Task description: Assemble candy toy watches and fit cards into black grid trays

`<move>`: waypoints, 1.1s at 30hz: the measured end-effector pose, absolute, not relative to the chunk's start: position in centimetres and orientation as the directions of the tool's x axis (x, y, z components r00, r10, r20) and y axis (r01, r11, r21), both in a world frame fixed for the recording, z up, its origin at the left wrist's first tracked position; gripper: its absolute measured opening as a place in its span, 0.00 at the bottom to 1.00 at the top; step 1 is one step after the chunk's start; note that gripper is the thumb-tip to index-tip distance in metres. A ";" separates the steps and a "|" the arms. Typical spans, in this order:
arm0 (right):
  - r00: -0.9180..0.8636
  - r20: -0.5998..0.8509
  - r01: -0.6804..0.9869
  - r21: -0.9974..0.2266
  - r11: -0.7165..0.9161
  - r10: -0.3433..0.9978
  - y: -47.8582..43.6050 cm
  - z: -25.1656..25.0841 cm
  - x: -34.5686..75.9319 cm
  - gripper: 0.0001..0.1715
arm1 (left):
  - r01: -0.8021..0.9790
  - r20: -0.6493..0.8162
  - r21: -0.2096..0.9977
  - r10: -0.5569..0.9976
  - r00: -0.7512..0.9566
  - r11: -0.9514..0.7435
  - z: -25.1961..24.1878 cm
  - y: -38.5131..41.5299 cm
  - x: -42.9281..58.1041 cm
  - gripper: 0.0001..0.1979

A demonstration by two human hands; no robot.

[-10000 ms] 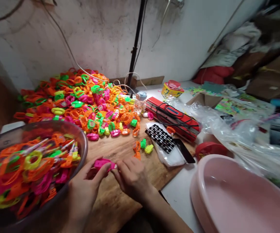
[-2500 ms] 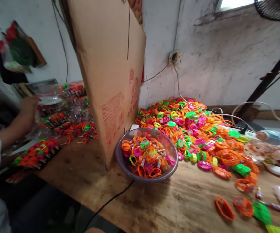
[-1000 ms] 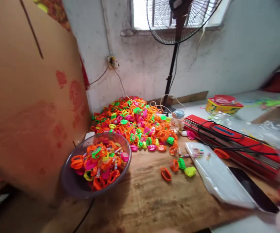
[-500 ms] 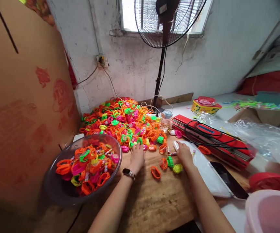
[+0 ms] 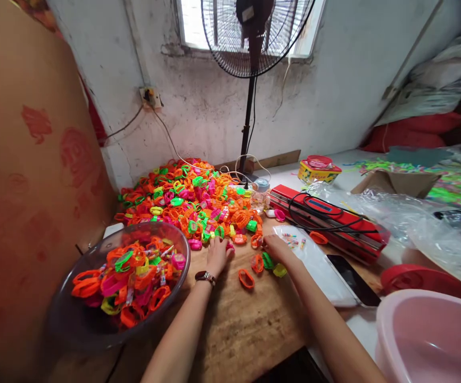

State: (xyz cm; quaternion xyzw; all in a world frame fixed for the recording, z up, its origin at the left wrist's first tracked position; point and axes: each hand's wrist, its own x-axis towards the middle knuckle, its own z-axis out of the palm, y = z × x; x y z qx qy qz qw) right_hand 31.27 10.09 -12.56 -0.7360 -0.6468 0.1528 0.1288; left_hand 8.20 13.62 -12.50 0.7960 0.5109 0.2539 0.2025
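Note:
My left hand [image 5: 216, 254], a watch on its wrist, lies with fingers stretched at the near edge of a big pile of neon plastic rings [image 5: 190, 197], its fingertips by a pink piece [image 5: 230, 246]. My right hand [image 5: 274, 246] is curled, knuckles up, between the pile's edge and a clear plastic sheet [image 5: 318, 261]; what it holds is hidden. Loose pieces lie between the hands: an orange ring [image 5: 246, 278], a green piece [image 5: 268, 260] and a yellow one [image 5: 280, 270]. A dark bowl [image 5: 66, 325] of finished rings stands left of my left arm.
A cardboard sheet [image 5: 23, 186] stands upright at the left. A red sealing machine [image 5: 330, 218], a phone [image 5: 352, 272], a red lid [image 5: 418, 276] and a pink basin [image 5: 426, 340] fill the right side. A fan pole [image 5: 248, 117] rises behind the pile.
The view swung from the left side of the bench back to the pile. Both hands came into view half a second ago; the right hand has since drawn left off the plastic sheet.

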 end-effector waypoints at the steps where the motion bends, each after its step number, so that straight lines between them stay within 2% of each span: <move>1: 0.112 -0.045 0.892 -0.436 -0.120 0.993 10.1 -12.4 31.1 0.15 | 0.678 0.189 0.627 0.919 0.345 -0.384 -12.6 13.7 8.3 0.06; 4: 0.144 0.027 0.797 -0.595 -0.100 0.989 9.9 -11.4 30.7 0.15 | 0.568 0.157 0.767 0.946 0.284 -0.297 -12.7 13.2 8.1 0.06; 9: 0.180 0.143 0.555 -0.831 0.020 0.973 6.9 -9.3 27.9 0.27 | 0.303 0.089 0.942 0.979 0.186 -0.143 -11.4 10.1 6.9 0.15; 10: 0.159 0.144 0.456 -0.888 0.057 0.977 5.9 -8.9 26.8 0.28 | 0.250 0.087 0.959 0.979 0.187 -0.133 -10.8 9.4 6.6 0.16; 12: 0.116 0.121 0.146 -0.984 0.104 0.986 3.9 -8.0 24.5 0.30 | 0.157 0.102 0.979 0.979 0.179 -0.130 -9.5 8.0 6.0 0.14; 14: 0.085 0.084 -0.163 -0.982 0.097 0.993 2.1 -7.1 22.2 0.29 | 0.085 0.119 0.987 0.980 0.159 -0.134 -8.2 6.8 5.5 0.14; 15: 0.076 0.071 -0.244 -0.966 0.088 0.995 1.4 -6.6 21.2 0.28 | 0.058 0.125 0.989 0.981 0.148 -0.135 -7.6 6.3 5.2 0.14; 17: 0.081 0.083 -0.224 -0.970 0.099 0.993 0.2 -5.8 19.5 0.24 | 0.023 0.130 0.991 0.983 0.131 -0.134 -6.5 5.5 4.7 0.14; 22: 0.151 0.183 0.097 -0.981 0.170 0.971 -1.5 -4.9 17.2 0.21 | -0.092 0.076 0.993 0.996 0.053 -0.071 -4.7 4.2 4.0 0.21; 26: 0.217 0.243 0.268 -0.946 0.181 0.946 -2.2 -4.9 16.0 0.20 | -0.133 0.109 0.985 0.993 -0.037 -0.113 -4.4 4.0 3.7 0.13; 28: 0.234 0.257 0.300 -0.936 0.181 0.938 -2.4 -4.8 15.7 0.20 | -0.125 0.157 0.978 0.984 -0.084 -0.167 -4.6 3.9 3.7 0.11; 33: 0.252 0.208 0.248 -0.958 0.145 0.945 -2.4 -4.6 15.3 0.22 | -0.014 0.257 0.965 0.961 -0.104 -0.260 -4.6 3.6 3.4 0.08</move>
